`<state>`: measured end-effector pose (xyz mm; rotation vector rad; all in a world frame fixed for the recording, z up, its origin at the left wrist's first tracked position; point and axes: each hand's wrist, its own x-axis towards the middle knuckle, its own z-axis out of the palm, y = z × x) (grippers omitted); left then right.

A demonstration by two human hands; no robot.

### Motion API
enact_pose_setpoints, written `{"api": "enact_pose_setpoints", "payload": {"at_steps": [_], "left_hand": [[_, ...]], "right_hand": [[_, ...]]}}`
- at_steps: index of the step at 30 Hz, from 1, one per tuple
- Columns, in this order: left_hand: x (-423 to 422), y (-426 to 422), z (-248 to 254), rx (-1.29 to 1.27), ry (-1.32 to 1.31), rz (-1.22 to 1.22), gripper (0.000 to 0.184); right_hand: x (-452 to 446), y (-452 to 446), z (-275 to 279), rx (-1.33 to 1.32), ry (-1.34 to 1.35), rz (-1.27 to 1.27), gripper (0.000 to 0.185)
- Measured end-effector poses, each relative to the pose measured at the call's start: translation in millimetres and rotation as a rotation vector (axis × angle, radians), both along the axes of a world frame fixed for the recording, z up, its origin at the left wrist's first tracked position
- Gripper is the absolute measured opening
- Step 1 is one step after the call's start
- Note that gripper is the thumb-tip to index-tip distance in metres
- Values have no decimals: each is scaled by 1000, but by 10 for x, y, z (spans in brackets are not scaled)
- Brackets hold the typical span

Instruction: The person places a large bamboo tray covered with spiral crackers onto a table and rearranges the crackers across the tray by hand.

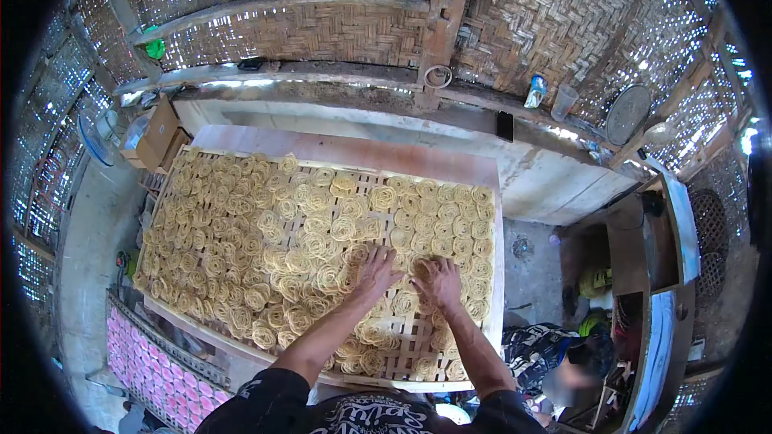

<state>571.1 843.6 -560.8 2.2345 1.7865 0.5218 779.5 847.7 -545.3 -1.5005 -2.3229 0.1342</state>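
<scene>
Many pale yellow coiled noodle nests (265, 253) cover a large slatted bamboo tray (400, 358) on a table in front of me. Near the middle right of the tray, my left hand (375, 273) rests on the nests with its fingers stretched out and somewhat apart. Just to its right, my right hand (439, 281) curls its fingers down over a noodle nest, which the hand mostly covers. Right of my hands the nests lie in tidy rows, while on the left they are piled closely and unevenly.
A pinkish board (338, 149) borders the tray's far side. Cardboard boxes (153, 135) stand at the back left. A rack of pink round pieces (157, 366) leans at the lower left. Another person (555, 362) is low at the right, beside a wooden shelf (651, 273).
</scene>
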Motion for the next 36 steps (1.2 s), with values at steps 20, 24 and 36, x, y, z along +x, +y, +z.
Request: {"api": "enact_pose_setpoints", "payload": {"at_steps": [20, 24, 36], "left_hand": [[-372, 348, 586, -449, -165, 319, 36], [-253, 339, 157, -56, 13, 41, 46], [-245, 700, -55, -207, -125, -301, 33]], "right_hand": [[7, 135, 130, -774, 1280, -284, 22], [27, 124, -97, -382, 341, -134, 29], [297, 775, -151, 126, -439, 286, 37]]}}
